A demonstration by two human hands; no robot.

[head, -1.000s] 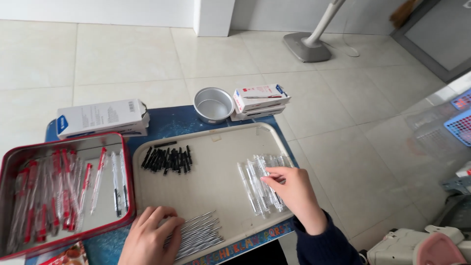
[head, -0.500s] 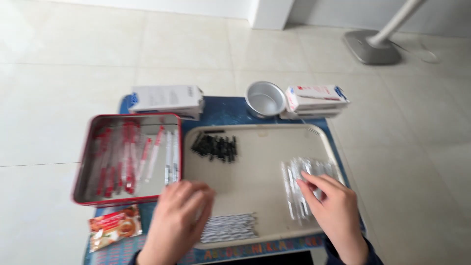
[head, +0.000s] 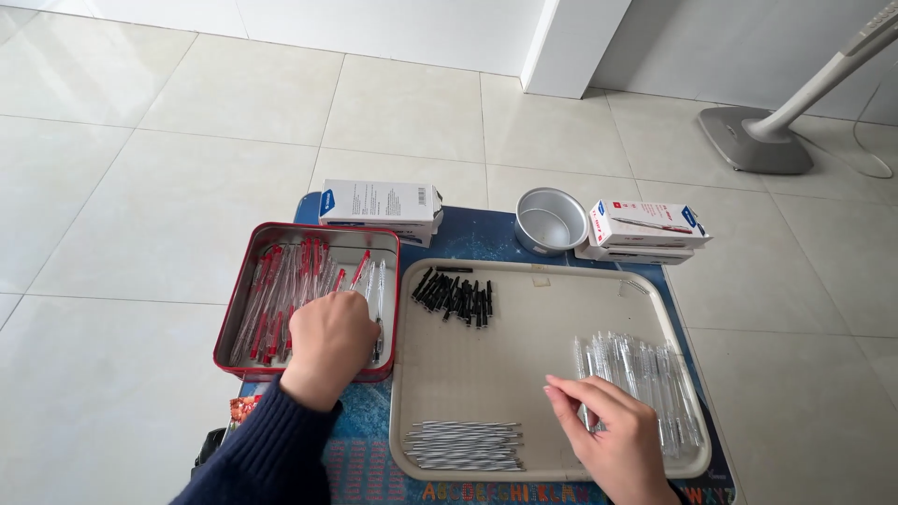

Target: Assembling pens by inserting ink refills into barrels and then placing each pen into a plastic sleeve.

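My left hand [head: 329,341] reaches into the red metal tin [head: 234,318], its fingers curled down among several red-tipped pens [head: 281,285]; what it grips is hidden under the knuckles. My right hand [head: 613,435] rests on the beige tray [head: 524,374], fingertips touching the near edge of a pile of clear pen barrels [head: 645,379]. A cluster of black pen caps [head: 454,297] lies at the tray's far left. Thin pen refills [head: 465,445] lie in a bundle at its near edge.
Behind the tin stands a white and blue box [head: 382,204]; two more stacked boxes [head: 645,234] and a small round metal pan [head: 549,221] sit behind the tray. Everything rests on a blue mat [head: 486,238] over pale floor tiles. A fan base [head: 756,140] stands far right.
My left hand has moved from the refills on the tray over to the red tin. The view has shifted right and steadied. My right hand stays by the clear barrels.
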